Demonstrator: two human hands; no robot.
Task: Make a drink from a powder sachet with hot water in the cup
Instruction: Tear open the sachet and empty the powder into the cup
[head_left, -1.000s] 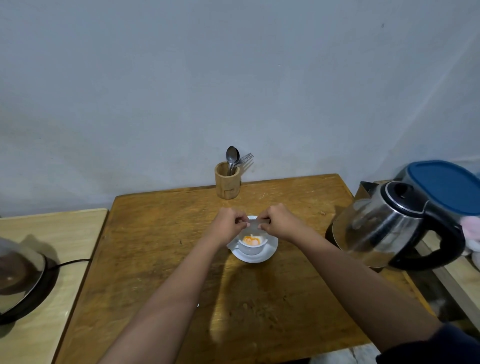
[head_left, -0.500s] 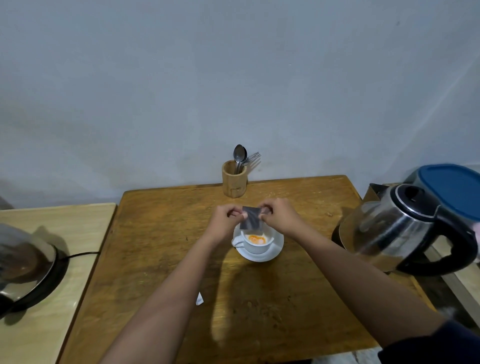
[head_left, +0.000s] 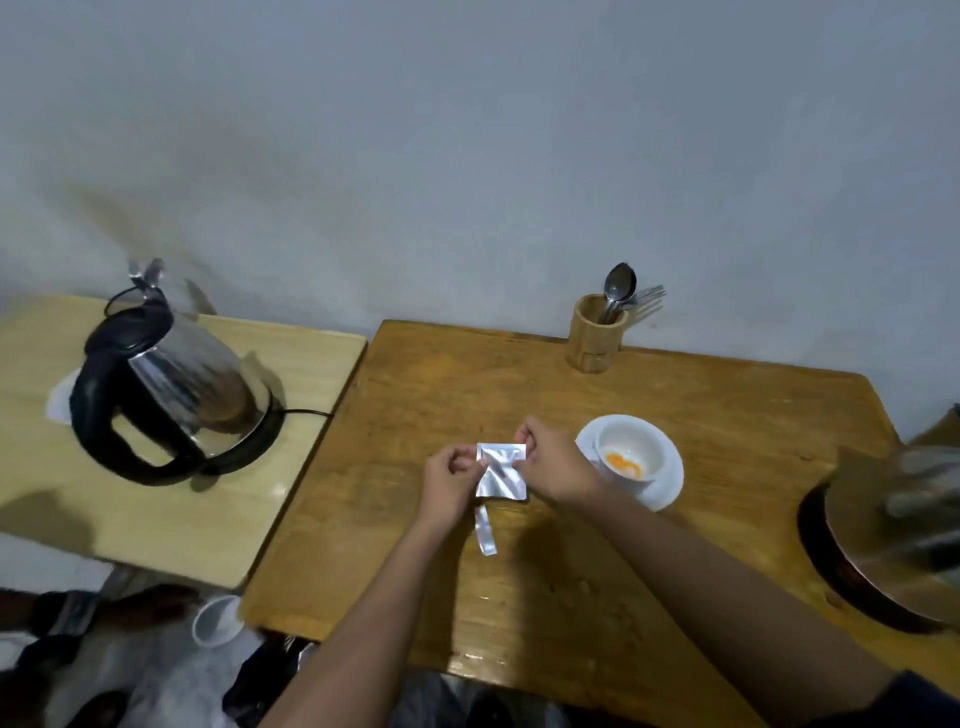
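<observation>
A second kettle (head_left: 904, 525) at the right edge is blurred and cut off; clutter (head_left: 130, 670) below the tabletop (head_left: 571, 597) is too dark to identify.

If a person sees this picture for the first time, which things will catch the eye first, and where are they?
In the middle of the wooden table, the left hand and the right hand hold a silver sachet between them, with a torn strip hanging below it. Just to the right, a white cup on a saucer holds orange powder. On the paler side table at left stands a shiny steel kettle with a black handle.
</observation>
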